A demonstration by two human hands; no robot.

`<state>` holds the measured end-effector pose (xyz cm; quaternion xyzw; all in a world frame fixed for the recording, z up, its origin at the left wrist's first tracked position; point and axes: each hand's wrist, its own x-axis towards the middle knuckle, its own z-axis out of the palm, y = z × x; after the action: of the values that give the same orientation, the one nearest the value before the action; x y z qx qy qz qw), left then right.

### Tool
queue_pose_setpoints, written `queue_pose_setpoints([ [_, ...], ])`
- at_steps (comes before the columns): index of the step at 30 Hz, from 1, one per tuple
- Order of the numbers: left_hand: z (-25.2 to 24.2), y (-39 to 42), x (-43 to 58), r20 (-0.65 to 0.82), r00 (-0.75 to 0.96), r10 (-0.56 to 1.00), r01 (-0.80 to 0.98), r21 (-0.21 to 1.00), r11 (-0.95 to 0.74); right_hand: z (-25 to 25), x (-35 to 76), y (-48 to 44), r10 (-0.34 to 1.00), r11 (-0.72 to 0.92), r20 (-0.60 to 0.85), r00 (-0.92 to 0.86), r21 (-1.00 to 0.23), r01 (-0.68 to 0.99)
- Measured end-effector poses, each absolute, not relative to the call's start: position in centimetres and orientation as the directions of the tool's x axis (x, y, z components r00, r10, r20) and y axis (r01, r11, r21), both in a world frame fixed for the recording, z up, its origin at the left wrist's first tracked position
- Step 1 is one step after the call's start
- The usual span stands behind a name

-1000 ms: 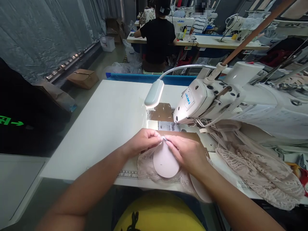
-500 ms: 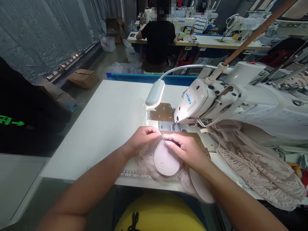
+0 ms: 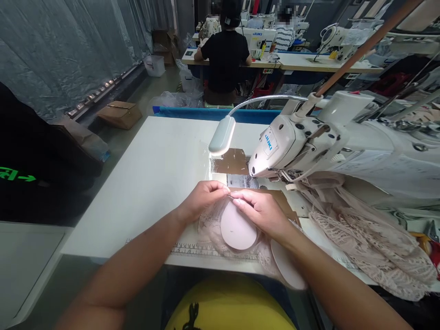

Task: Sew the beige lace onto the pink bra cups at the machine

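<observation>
A pale pink lace bra (image 3: 238, 228) lies near the table's front edge, one smooth round cup facing up and the other partly under my right forearm. My left hand (image 3: 206, 197) pinches the top of its lace beside the upper cup. Fingertips of my right hand (image 3: 259, 208) close on the same edge, almost touching the left ones. A small thin dark thing shows between the fingertips, too small to name. Just beyond my hands are the metal needle plate (image 3: 237, 181) and the head of a white sewing machine (image 3: 280, 142).
A lamp (image 3: 222, 136) on a bendable neck hangs over the white table (image 3: 137, 183). Beige lace fabric (image 3: 371, 233) is heaped at the right, beneath the machine arm. A printed ruler (image 3: 192, 250) runs along the front edge. Ahead, a person in black (image 3: 225, 59) sits at another table.
Both hands stay at the bra's top edge; the fingertips have shifted only slightly, the right fingers lying a little flatter. The view has tilted very slightly.
</observation>
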<state>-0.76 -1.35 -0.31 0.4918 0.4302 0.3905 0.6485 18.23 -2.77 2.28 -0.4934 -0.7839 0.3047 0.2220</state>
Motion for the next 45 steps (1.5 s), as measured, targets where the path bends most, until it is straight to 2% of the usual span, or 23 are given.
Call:
queue_pose_setpoints([
  [4,-0.4,-1.3,-0.8,-0.195,0.302,0.933,-0.101,0.967,0.235,2.9,18.3,-2.8,0.913,0.309,0.025,-0.408,-0.695,0.649],
  [18,-0.2,-1.2,-0.7,-0.172,0.303,0.937,-0.104,0.972,0.212,1.7,17.8,-2.5,0.903,0.344,0.091,-0.420,-0.739,0.579],
  [21,0.3,-1.1,-1.1,-0.085,0.206,0.975,-0.012,0.996,0.089,2.7,18.4,-2.6,0.920,0.305,0.052,-0.389,-0.718,0.625],
  [23,0.9,-1.5,-1.2,0.057,0.099,0.993,0.167,0.983,-0.073,3.6,19.2,-2.8,0.921,0.284,0.008,-0.389,-0.699,0.656],
  [25,1.4,-2.5,-0.8,0.199,0.121,0.972,0.407,0.884,-0.231,4.4,20.3,-2.9,0.913,0.285,-0.022,-0.408,-0.682,0.673],
  [26,1.6,-3.2,-0.4,0.227,0.201,0.953,0.521,0.799,-0.300,4.7,20.8,-2.9,0.907,0.291,-0.031,-0.420,-0.675,0.678],
  [29,1.7,-5.2,1.3,0.123,0.488,0.864,0.728,0.489,-0.481,4.9,22.5,-2.8,0.907,0.298,-0.041,-0.419,-0.639,0.709],
  [32,1.5,-5.6,2.0,0.011,0.632,0.775,0.743,0.279,-0.609,4.5,23.8,-2.3,0.909,0.288,-0.093,-0.407,-0.566,0.773],
  [35,1.8,-3.8,1.3,-0.036,0.769,0.638,0.627,0.240,-0.741,3.7,24.6,-1.7,0.895,0.330,-0.103,-0.435,-0.503,0.799],
  [39,2.4,-0.9,0.4,-0.053,0.839,0.541,0.537,0.241,-0.809,1.9,24.7,-1.2,0.840,0.482,0.067,-0.538,-0.549,0.683],
  [42,2.1,-0.2,1.4,0.022,0.807,0.590,0.563,0.272,-0.781,0.4,24.5,-1.2,0.819,0.528,0.136,-0.557,-0.558,0.640],
  [45,1.2,-0.3,2.8,0.099,0.727,0.679,0.626,0.309,-0.716,-0.7,24.2,-1.3,0.841,0.507,0.102,-0.531,-0.491,0.709],
])
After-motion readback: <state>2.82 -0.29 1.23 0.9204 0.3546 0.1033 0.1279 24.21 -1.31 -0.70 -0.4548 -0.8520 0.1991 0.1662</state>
